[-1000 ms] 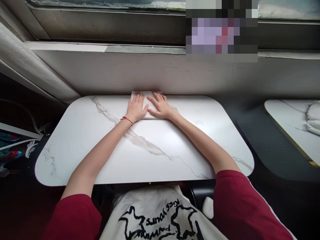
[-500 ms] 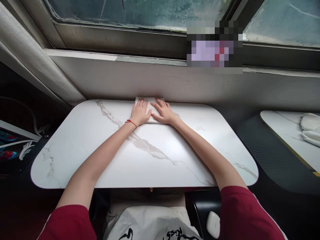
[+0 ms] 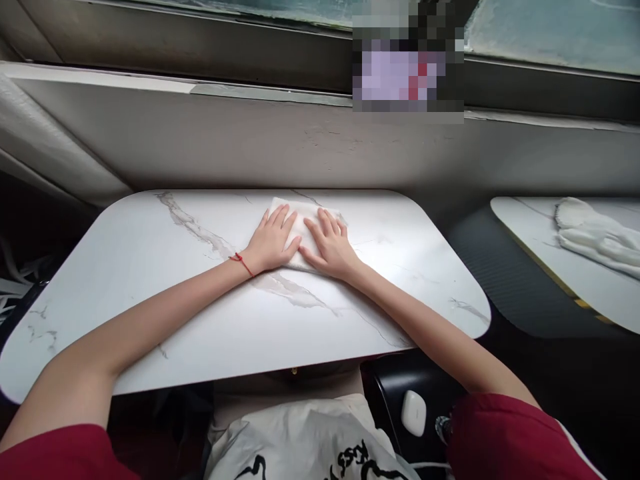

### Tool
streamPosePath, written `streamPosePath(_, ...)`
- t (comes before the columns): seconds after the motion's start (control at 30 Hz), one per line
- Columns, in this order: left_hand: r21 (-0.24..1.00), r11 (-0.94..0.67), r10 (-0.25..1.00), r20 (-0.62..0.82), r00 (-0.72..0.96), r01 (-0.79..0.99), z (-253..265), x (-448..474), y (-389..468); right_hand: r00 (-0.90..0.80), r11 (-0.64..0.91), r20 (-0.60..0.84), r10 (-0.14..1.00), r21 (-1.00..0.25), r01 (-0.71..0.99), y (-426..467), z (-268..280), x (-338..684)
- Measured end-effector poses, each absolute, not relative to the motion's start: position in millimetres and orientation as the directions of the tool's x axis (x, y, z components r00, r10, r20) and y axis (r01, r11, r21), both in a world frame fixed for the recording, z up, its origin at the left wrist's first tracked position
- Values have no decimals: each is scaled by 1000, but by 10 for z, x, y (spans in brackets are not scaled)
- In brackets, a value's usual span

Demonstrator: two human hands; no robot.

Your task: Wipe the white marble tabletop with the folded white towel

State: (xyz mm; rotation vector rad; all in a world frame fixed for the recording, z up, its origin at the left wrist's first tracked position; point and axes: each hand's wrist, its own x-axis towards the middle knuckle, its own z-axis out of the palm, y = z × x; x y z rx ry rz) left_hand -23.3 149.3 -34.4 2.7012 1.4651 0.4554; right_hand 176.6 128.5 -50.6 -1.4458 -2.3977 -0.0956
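White cloth [image 3: 301,215] on the marble-patterned tabletop [image 3: 225,340], beneath the grip of left hand [image 3: 270,241] and right hand [image 3: 334,249]: we see both palms down, fingers open and spread over it. Well to the right of the grip, we note bunched pale fabric [image 3: 595,228].
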Motion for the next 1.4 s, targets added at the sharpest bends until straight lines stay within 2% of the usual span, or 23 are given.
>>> streamPosePath(0.27,174,-753,657,263,707,635,-372,-17,859,-338,364,302,891,-31,931,109,-445,2015)
streamPosePath(0.43,187,-773,634,231,738,606,-355,73,460,-354,362,287,890,29,932,-338,-351,2082)
streamPosePath(0.6,124,-774,632,209,746,621,-348,234,268,-381,382,234,894,45,923,-455,-278,2287)
streamPosePath(0.73,97,-731,679,207,704,676,-348,466,392,-420,424,150,895,8,906,-178,-265,2560)
streamPosePath(0.87,115,-682,728,207,654,722,-340,731,743,-360,364,95,928,-25,931,311,-317,2732)
streamPosePath(1.03,149,-633,772,197,604,760,-329,1004,1335,-278,279,141,950,12,960,976,-457,2838)
streamPosePath(1.17,180,-610,789,229,570,771,-320,1112,1737,-280,284,203,938,10,959,1446,-527,2918)
streamPosePath(1.4,204,-509,849,277,450,836,-331,1205,2157,-380,407,194,905,-129,904,2170,-492,3067)
